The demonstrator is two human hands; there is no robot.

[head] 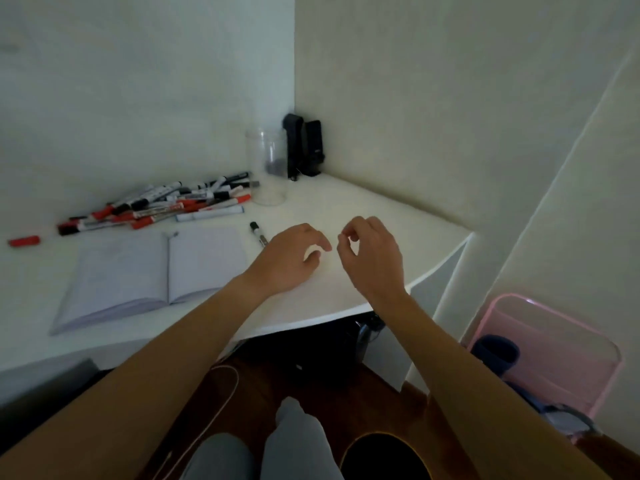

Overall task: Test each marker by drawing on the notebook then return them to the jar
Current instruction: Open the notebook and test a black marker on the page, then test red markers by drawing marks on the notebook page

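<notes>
Marker [258, 232] lies partly under the left hand [290, 260], grip unclear; right hand [372, 253] loosely curled, empty.

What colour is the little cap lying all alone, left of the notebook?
Red cap, seen in the head view.

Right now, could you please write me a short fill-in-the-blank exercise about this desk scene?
1. The notebook lies ____ on the desk.
2. The clear jar stands upright and holds ____ markers.
3. A lone red cap lies to the ____ of the marker pile.
4. A single black-capped marker lies between the notebook and the ____ hand.

Missing words: open; no; left; left
</notes>
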